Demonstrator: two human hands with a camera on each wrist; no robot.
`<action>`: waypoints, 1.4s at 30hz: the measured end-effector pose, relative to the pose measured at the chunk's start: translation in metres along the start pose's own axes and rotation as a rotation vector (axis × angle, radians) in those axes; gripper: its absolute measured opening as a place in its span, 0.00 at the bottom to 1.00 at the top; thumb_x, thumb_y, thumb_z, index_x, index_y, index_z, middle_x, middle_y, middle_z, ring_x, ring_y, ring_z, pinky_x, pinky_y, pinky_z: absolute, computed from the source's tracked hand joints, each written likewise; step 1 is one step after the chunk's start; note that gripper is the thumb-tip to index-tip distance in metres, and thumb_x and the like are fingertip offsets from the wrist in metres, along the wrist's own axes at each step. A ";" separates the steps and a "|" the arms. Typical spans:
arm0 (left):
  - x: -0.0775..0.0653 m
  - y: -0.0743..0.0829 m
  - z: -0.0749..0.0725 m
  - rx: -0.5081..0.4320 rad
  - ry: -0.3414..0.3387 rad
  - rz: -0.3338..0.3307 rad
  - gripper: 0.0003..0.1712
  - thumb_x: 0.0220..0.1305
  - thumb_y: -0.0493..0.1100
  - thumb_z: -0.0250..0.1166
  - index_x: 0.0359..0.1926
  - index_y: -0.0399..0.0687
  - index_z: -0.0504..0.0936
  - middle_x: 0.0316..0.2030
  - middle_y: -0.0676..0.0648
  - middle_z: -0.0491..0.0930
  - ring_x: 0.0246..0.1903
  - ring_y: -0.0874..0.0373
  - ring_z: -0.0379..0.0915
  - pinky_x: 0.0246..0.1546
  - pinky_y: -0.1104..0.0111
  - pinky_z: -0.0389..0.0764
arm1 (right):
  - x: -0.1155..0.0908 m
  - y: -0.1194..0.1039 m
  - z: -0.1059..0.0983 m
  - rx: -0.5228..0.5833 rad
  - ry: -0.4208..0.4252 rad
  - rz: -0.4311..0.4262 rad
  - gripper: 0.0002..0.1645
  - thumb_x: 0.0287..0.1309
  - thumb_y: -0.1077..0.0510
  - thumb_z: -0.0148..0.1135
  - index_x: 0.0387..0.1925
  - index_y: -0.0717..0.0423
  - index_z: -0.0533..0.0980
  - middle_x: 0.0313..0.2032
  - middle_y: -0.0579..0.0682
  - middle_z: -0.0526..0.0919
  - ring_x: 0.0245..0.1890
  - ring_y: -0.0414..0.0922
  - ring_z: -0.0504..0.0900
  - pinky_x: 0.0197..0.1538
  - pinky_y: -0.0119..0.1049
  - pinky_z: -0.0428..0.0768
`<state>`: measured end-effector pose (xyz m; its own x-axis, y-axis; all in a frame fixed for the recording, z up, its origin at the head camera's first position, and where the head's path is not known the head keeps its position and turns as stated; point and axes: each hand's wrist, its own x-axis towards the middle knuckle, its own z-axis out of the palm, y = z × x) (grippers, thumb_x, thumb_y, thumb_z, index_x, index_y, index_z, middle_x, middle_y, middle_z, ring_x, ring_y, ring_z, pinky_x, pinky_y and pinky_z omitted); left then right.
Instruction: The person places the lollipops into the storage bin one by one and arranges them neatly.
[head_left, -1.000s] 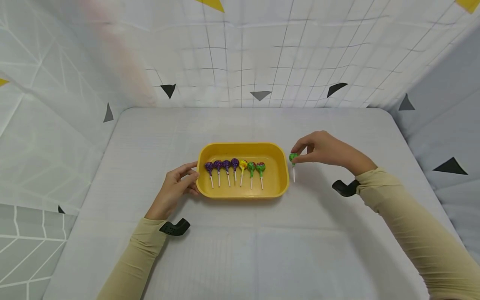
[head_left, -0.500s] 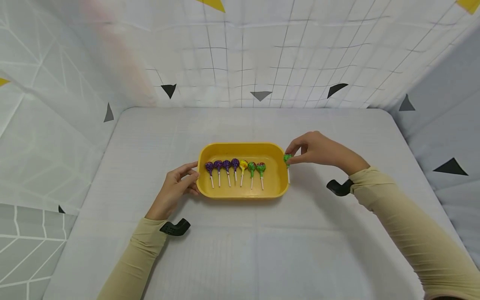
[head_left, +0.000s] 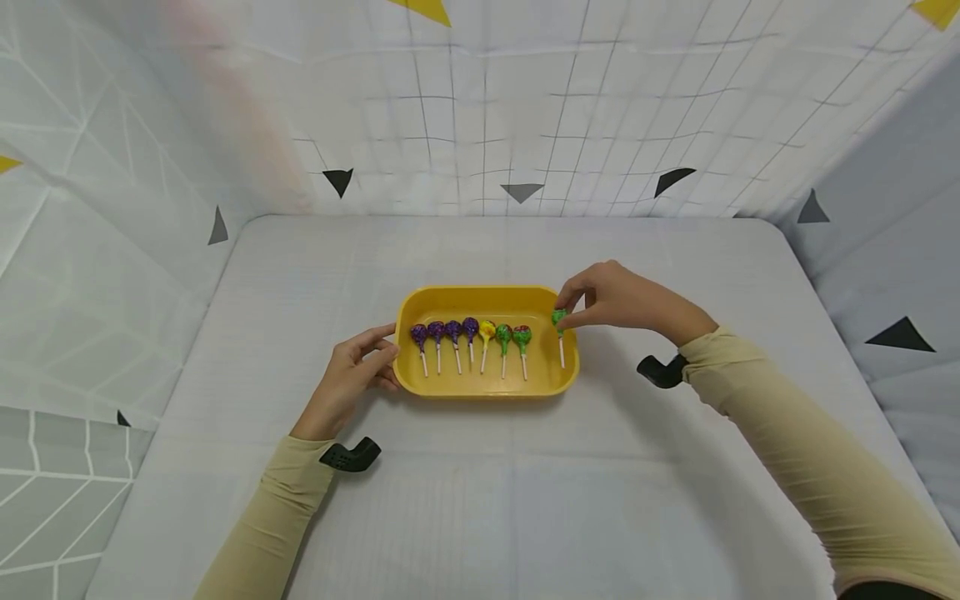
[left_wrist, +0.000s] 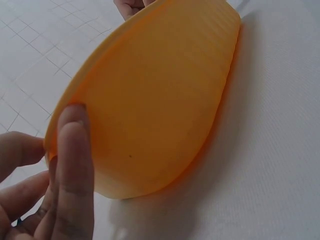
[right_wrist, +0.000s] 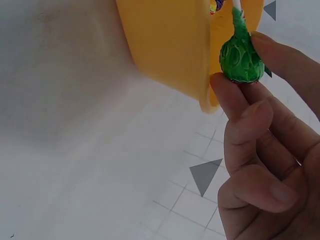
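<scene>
A yellow tray (head_left: 465,305) sits mid-table. Along its floor lies a row of lollipops: several purple ones (head_left: 453,329) at the left, a yellow one (head_left: 487,330), then two green ones (head_left: 522,334). My left hand (head_left: 347,379) pinches the tray's left rim, its fingers against the outer wall (left_wrist: 150,105) in the left wrist view. Between thumb and fingertips, my right hand (head_left: 630,302) holds another green lollipop (right_wrist: 241,60) by its wrapped head. It overlaps the tray's right end in the head view, with the white stick (head_left: 562,353) pointing toward me.
A white cloth covers the table (head_left: 465,517). Behind it rises a white wall sheet (head_left: 480,108) with grid lines and dark triangles, and fabric sides stand left and right. Black devices (head_left: 662,372) are worn at both wrists.
My right hand has moved left with the green lollipop, from beside the tray across its right rim. My left hand and the tray have stayed in place.
</scene>
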<state>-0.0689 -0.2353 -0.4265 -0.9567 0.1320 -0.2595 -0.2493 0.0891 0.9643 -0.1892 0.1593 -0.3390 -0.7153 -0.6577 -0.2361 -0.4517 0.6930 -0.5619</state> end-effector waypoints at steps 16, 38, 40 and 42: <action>-0.001 0.000 0.000 0.005 -0.005 0.010 0.29 0.78 0.44 0.59 0.76 0.47 0.68 0.52 0.37 0.74 0.29 0.57 0.83 0.34 0.66 0.90 | 0.023 -0.012 0.019 -0.164 -0.054 0.053 0.14 0.53 0.48 0.80 0.39 0.49 0.88 0.36 0.43 0.89 0.38 0.42 0.85 0.43 0.38 0.87; 0.000 0.000 0.001 0.005 -0.001 0.014 0.28 0.78 0.43 0.59 0.75 0.48 0.69 0.51 0.38 0.74 0.28 0.57 0.83 0.34 0.66 0.91 | 0.039 -0.034 0.035 -0.417 -0.091 0.147 0.15 0.53 0.47 0.80 0.28 0.52 0.84 0.29 0.47 0.84 0.30 0.46 0.78 0.29 0.34 0.78; 0.000 0.000 0.000 0.002 0.000 0.014 0.28 0.78 0.43 0.60 0.75 0.48 0.69 0.51 0.38 0.74 0.28 0.57 0.83 0.34 0.66 0.91 | 0.040 -0.037 0.035 -0.444 -0.096 0.150 0.16 0.54 0.48 0.80 0.26 0.53 0.82 0.28 0.48 0.82 0.28 0.46 0.77 0.28 0.34 0.75; 0.000 0.000 0.000 0.001 0.002 0.010 0.28 0.78 0.44 0.60 0.75 0.48 0.69 0.51 0.39 0.74 0.28 0.57 0.83 0.33 0.66 0.91 | 0.042 -0.039 0.036 -0.462 -0.103 0.157 0.17 0.55 0.48 0.80 0.26 0.53 0.80 0.28 0.48 0.81 0.28 0.46 0.77 0.28 0.34 0.74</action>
<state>-0.0690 -0.2354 -0.4268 -0.9594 0.1314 -0.2495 -0.2392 0.0887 0.9669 -0.1823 0.0942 -0.3557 -0.7480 -0.5442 -0.3799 -0.5483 0.8292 -0.1083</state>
